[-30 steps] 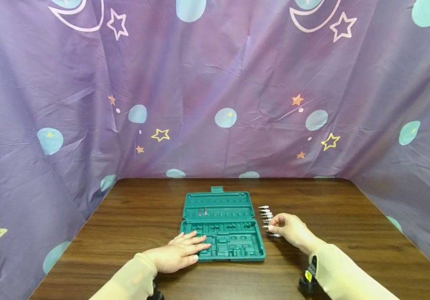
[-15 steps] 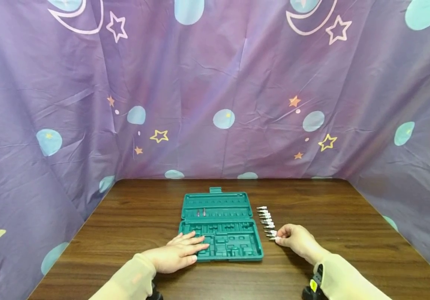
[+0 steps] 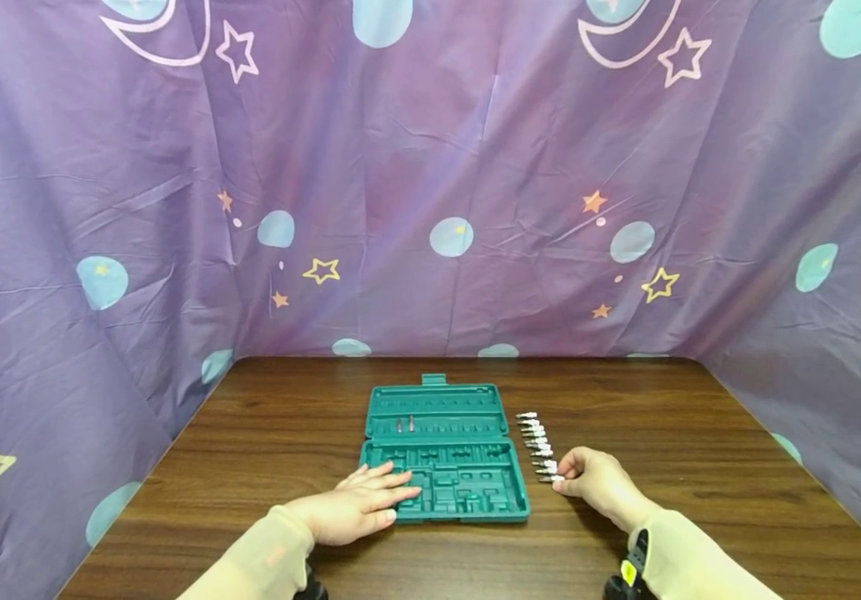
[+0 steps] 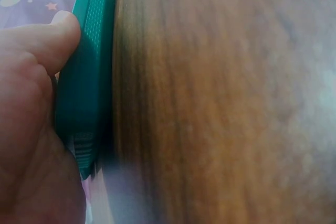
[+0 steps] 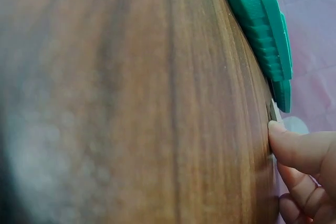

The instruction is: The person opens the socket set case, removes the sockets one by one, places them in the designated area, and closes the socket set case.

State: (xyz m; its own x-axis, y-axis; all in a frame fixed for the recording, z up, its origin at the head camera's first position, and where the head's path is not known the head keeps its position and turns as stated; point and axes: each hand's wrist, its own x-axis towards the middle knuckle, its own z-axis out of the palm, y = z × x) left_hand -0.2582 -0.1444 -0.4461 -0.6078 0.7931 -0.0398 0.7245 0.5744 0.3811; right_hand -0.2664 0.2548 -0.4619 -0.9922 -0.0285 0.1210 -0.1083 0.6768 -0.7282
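An open green plastic case (image 3: 475, 517) lies flat on the wooden table. My left hand (image 3: 355, 507) rests on its front left corner with the fingers spread and straight; in the left wrist view the thumb (image 4: 65, 32) lies at the case's edge. Right of the case, several small silver bits (image 3: 535, 432) lie in a slanting column, tips pointing left. At the column's near end my right hand (image 3: 601, 483) pinches the pale end of the closest bit (image 3: 548, 479) between thumb and index finger, low at the tabletop. The right wrist view shows little of that bit (image 5: 275, 113).
Two reddish bits (image 3: 405, 424) sit in the left part of the case's lid (image 3: 438, 397). The case's lower half has moulded recesses. A purple patterned curtain (image 3: 445, 167) hangs behind the table (image 3: 287, 400) and along both sides.
My right hand has moved toward the front and slightly right, from partway along the column to its near end. The left hand has stayed on the case.
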